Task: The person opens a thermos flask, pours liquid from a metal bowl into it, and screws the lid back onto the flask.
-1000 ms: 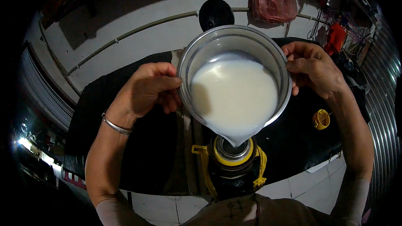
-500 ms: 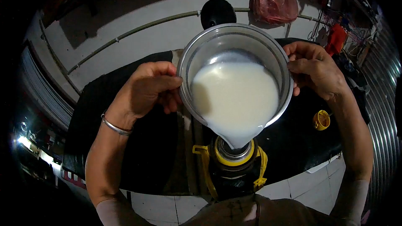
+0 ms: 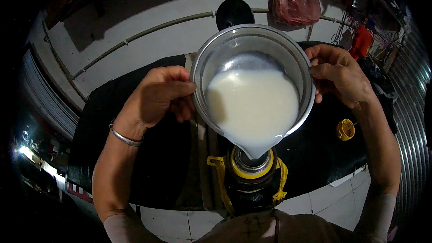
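Observation:
Between my hands is a round steel pot [image 3: 201, 56], tilted toward me. Milky white liquid [image 3: 254, 103] pools in it and runs over the near rim in a narrowing stream. Directly below the stream stands a dark flask [image 3: 252, 173] with a steel mouth, a yellow ring and a yellow strap; the stream reaches its opening. My left hand [image 3: 164, 92] pinches the pot's left edge between thumb and fingers. On the opposite edge, my right hand [image 3: 337, 72] grips the pot the same way. The pot hides part of the flask mouth.
A yellow cap [image 3: 345, 129] lies on the black table [image 3: 166, 166], right of the flask. Along the wall runs a pipe [image 3: 166, 22], with a black disc [image 3: 234, 14] and a reddish plastic bag [image 3: 296, 6] near it. Corrugated metal [image 3: 411, 139] stands at far right.
The pot is tipped very slightly more toward me, its far rim a touch higher. My hands keep the same grip, and the liquid is still flowing over the near rim.

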`<state>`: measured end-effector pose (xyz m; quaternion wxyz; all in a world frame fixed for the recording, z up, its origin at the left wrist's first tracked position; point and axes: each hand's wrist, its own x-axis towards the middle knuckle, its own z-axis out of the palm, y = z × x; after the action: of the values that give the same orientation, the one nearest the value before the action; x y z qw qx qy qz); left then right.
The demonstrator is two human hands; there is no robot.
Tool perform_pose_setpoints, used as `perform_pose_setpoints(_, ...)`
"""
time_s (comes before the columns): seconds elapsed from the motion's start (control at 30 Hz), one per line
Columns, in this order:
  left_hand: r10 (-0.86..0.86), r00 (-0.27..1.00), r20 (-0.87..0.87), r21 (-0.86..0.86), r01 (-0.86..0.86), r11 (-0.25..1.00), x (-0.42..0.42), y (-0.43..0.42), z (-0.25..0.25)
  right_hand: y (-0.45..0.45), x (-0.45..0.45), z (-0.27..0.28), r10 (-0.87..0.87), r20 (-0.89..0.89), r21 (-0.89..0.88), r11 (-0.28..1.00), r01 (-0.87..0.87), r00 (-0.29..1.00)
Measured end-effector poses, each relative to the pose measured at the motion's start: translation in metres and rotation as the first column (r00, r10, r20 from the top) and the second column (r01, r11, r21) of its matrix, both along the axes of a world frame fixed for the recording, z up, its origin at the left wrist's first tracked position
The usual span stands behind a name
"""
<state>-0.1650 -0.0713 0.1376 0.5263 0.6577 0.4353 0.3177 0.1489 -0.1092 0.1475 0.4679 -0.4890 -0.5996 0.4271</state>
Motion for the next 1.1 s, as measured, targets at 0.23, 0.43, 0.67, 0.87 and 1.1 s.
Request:
perform_pose_setpoints(0.23,0.008,1.0,0.005,0.011,-0.008,1.0,-0.0008,-0.0006,-0.0003,-0.0012,-0.0022,0.0012,-0.022,0.006,0.006,1.0,0.022,1.0)
perform_pose_setpoints(0.43,0.015,1.0,-0.003,0.031,-0.015,0.999,-0.0002,-0.0026,0.0013,-0.0046,-0.0024,0.0031,0.02,0.03,0.041,0.999,-0.022,0.999)
perform_pose_setpoints(0.67,0.023,1.0,0.0,0.026,-0.023,0.999,-0.0002,-0.0042,0.0026,-0.0038,-0.0012,0.0029,0.033,0.039,0.04,0.999,-0.034,0.999)
perform_pose_setpoints(0.87,0.031,0.999,-0.01,0.039,-0.031,0.999,0.0003,-0.0046,0.0022,-0.0021,-0.0019,0.0017,0.021,0.034,0.048,0.999,-0.022,0.999)
perform_pose_setpoints(1.1,0.047,0.998,-0.044,0.055,-0.045,0.997,0.0017,-0.0059,0.0032,-0.0021,-0.0019,0.0013,0.008,0.042,0.06,0.998,-0.01,0.999)
